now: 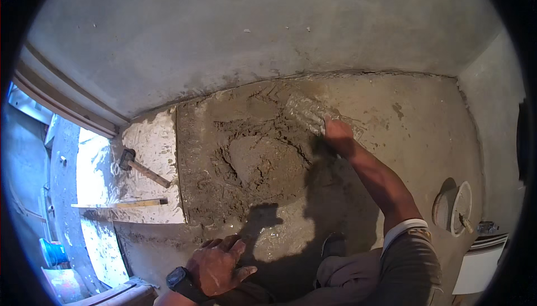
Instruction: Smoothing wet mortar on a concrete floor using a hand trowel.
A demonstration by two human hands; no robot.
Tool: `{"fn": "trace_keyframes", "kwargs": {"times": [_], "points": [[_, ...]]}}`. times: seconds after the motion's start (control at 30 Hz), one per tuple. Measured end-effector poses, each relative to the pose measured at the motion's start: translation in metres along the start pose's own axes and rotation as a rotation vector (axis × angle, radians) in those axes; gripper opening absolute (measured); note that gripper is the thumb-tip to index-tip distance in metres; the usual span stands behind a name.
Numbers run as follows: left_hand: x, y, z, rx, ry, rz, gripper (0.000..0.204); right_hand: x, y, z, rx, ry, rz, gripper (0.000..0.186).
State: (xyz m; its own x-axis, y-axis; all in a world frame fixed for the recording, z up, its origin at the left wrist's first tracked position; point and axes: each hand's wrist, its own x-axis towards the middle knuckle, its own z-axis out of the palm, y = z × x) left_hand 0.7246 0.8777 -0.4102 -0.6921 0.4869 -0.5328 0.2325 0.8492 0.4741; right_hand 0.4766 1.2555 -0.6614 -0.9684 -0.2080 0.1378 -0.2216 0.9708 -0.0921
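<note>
Near edge: left hand (217,266), open and empty, fingers loosely bent, thumb set apart, dark watch (179,279) at the wrist. To the right of it, bent leg (348,272) in pale cloth.

Ahead, at middle distance: mortar (263,160), wet and grey-brown, heaped at the centre, with broken ridges around the heap. To the left, edge to edge with the mortar, board (159,138), white and smeared. On the board: bar (120,204), laid across the near part, and hammer (146,171), lying on its side, handle pointing toward the mortar.

Past the heap, on its far right side: right hand (338,135), arm extended, fingers closed. In its hold, probably a trowel (305,110), outline poorly shown under a wet coat, placed low along the mortar's edge.

Step in hand, by judgement: spreading and levelling of the mortar, heap not yet flattened. For the next move: hold the blade nearly flat, press evenly, and work material outward from the heap.

Farther right: floor (419,121), smoother and spattered. At the back: wall (268,21), plain grey, with a rough dark line along its foot.
</note>
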Motion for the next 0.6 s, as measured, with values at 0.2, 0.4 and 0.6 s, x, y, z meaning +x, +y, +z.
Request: {"fn": "trace_keyframes", "kwargs": {"times": [0.2, 0.4, 0.6], "points": [[0.018, 0.001, 0.009, -0.030, -0.008, -0.024, 0.062, 0.064, 0.011, 0.021, 0.167, -0.163, 0.325, 0.037], [0.025, 0.004, 0.006, -0.049, -0.018, 0.045, 0.065, 0.079, 0.026, -0.009, 0.256, -0.318, 0.231, 0.029], [0.019, 0.001, -0.003, -0.049, -0.010, 0.002, 0.064, 0.044, -0.037, -0.056, 0.397, -0.075, 0.032, 0.040]]}}
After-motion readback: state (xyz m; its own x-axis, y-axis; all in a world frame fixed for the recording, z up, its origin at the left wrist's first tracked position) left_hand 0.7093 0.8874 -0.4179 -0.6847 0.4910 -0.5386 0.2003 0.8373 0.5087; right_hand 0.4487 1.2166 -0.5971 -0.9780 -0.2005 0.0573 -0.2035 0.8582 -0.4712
